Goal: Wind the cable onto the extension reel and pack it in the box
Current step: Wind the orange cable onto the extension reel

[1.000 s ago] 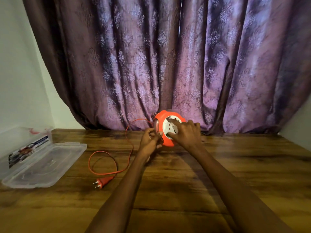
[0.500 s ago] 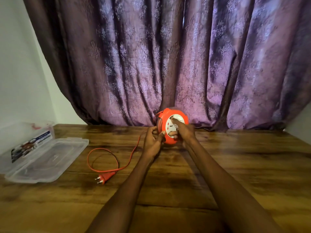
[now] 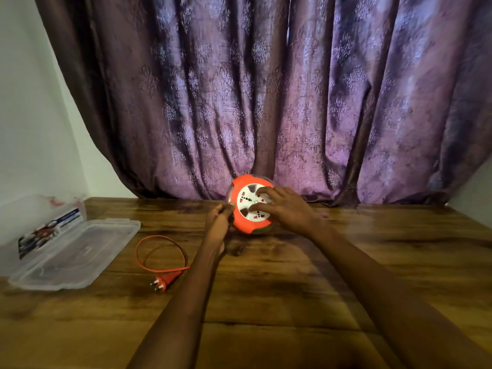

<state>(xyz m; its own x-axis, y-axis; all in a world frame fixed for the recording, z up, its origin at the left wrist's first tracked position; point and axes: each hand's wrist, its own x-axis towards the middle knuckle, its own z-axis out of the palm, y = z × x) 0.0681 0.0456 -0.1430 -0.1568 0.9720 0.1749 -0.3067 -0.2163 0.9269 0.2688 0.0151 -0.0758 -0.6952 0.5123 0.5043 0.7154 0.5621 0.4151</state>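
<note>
1. While the right hand (image 3: pixel 286 210) lay spread on the extension reel (image 3: pixel 251 206), fingers apart, the left hand (image 3: pixel 219 219) pinched, seemingly, its rim.
2. Left of that hand lay the cable (image 3: pixel 159 253) and the open box (image 3: pixel 72 255).

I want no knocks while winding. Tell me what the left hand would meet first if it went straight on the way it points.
The left hand points away from the person, at the reel's left rim. Straight on, it would likely meet the orange reel first, then the curtain behind; depth is hard to judge.
</note>
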